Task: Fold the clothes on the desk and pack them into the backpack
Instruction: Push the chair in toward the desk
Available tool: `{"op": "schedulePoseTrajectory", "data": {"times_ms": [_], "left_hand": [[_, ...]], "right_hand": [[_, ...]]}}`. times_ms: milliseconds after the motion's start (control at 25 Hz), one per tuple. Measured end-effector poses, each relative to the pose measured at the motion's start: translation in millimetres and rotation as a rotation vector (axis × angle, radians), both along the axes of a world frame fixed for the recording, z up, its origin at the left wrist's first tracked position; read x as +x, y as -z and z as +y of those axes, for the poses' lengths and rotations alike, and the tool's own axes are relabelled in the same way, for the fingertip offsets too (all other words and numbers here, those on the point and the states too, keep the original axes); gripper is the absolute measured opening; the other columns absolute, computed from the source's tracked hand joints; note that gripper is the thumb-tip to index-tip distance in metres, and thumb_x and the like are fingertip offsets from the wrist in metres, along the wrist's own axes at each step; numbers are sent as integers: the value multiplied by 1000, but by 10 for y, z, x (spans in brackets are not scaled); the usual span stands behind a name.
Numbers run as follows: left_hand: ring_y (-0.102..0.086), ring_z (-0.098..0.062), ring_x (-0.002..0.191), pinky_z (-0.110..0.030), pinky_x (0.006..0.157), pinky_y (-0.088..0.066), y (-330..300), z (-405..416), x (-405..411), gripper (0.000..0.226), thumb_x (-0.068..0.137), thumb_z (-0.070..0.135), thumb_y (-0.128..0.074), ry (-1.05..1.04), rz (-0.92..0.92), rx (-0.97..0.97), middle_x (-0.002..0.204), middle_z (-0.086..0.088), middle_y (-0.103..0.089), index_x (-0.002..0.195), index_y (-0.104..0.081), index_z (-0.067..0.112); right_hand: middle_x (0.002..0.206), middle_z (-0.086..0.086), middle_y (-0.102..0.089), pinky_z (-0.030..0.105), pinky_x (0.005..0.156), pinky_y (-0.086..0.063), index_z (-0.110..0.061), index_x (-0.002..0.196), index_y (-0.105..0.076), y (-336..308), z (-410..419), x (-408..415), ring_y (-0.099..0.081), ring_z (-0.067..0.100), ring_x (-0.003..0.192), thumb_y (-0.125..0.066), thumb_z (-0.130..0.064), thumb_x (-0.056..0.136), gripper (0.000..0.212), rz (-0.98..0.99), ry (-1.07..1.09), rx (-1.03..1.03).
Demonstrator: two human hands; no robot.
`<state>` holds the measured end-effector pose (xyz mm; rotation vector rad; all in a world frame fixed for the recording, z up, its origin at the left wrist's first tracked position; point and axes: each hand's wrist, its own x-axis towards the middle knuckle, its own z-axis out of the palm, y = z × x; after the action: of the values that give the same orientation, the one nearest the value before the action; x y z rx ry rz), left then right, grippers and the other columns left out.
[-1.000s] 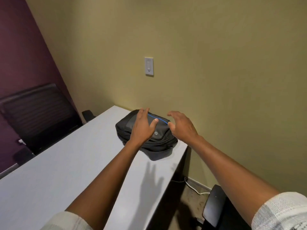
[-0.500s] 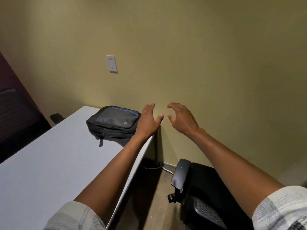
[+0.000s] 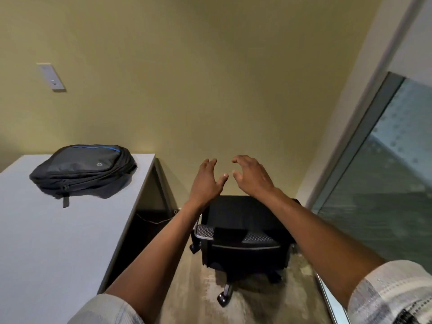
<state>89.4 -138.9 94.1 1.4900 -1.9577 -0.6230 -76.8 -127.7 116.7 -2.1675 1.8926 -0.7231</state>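
Comparing with half a second ago, the view has turned to the right: the backpack (image 3: 83, 170) now sits far on the left of the picture, and both hands are no more beside it but well apart from it, in the air above the office chair (image 3: 243, 239). Earlier the left hand was just at the edge of the backpack; now it is past the corner of the tabletop (image 3: 46, 242). A glass panel (image 3: 385, 183) with a pale frame has come into view on the right, and the chair is seen almost whole.

The left hand (image 3: 205, 183) has its grip spread, fingers straight and a little apart, thumb out to the side, and it holds nothing. The right hand (image 3: 251, 176) has its grip spread too, the fingers curled like a claw, also holding nothing. The two thumbs are near each other but do not touch.

Counting: one backpack, dark grey with a blue line, lying flat and zipped on the far corner of the tabletop near the wall; one black chair on wheels, on the floor; one wall switch plate (image 3: 52, 77); two hands, two pale sleeves pushed up the forearms. No clothes are visible on the tabletop
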Motion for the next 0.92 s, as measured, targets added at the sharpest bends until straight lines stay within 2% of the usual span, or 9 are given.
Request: {"op": "schedulePoseTrajectory", "data": {"times_ms": [200,320,440,520,600,680,760,840,920], "left_hand": [[-30,-27,148,-38,118,-28,535,394,-159,61,102,40,-51,82,-186,194,160,-14,-33,153,-35,11],[-47,-32,136,-48,112,-38,923,471,-75,54,103,48,-44,191,-445,373,145,-14,-51,145,-46,15],[-50,-27,129,-53,114,-28,1221,555,-15,47,104,53,-34,273,-610,405,133,-6,-59,133,-55,24],[-50,-25,130,-51,115,-26,1320,598,-8,47,105,52,-27,263,-621,306,134,-3,-59,134,-55,26],[-55,-24,124,-46,111,-32,1380,619,-7,49,106,49,-22,246,-648,199,128,-2,-63,130,-59,27],[-60,-24,111,-41,103,-39,1389,625,-12,49,105,46,-20,242,-674,140,118,-3,-68,119,-63,26],[-63,-24,99,-38,95,-45,1352,589,-40,49,106,44,-20,263,-691,137,106,-5,-69,106,-64,22],[-64,-26,92,-37,87,-50,1326,520,-60,49,106,44,-20,309,-710,177,101,-8,-69,101,-63,19],[-64,-26,90,-39,86,-53,1321,448,-76,51,105,46,-19,357,-718,250,101,-9,-69,103,-62,19]], "right_hand": [[139,5,-55,39,103,-42,-15,136,-51,601,567,-525,-53,25,126,-56,-31,100,39,43,138,237],[143,8,-53,42,105,-41,-15,143,-46,988,800,-692,-51,28,130,-52,-41,102,49,36,212,444],[142,8,-55,45,113,-32,-17,143,-48,1336,963,-758,-49,27,133,-42,-49,104,51,115,200,603],[135,4,-60,44,115,-26,-20,136,-55,1494,1034,-785,-50,22,130,-35,-50,105,48,229,177,547],[125,0,-65,43,112,-29,-24,126,-60,1597,1059,-783,-55,19,123,-24,-52,104,51,323,193,452],[115,-1,-68,43,105,-34,-26,117,-64,1667,1070,-765,-60,20,113,-4,-55,96,69,412,200,362],[109,-2,-70,42,96,-40,-27,113,-65,1693,1024,-785,-64,21,105,7,-56,87,82,454,150,329],[108,-1,-70,38,90,-42,-26,114,-65,1696,957,-816,-65,21,101,8,-56,85,84,453,90,342],[109,0,-70,36,89,-42,-26,117,-66,1680,931,-836,-65,21,101,1,-55,89,78,427,60,351]]}}
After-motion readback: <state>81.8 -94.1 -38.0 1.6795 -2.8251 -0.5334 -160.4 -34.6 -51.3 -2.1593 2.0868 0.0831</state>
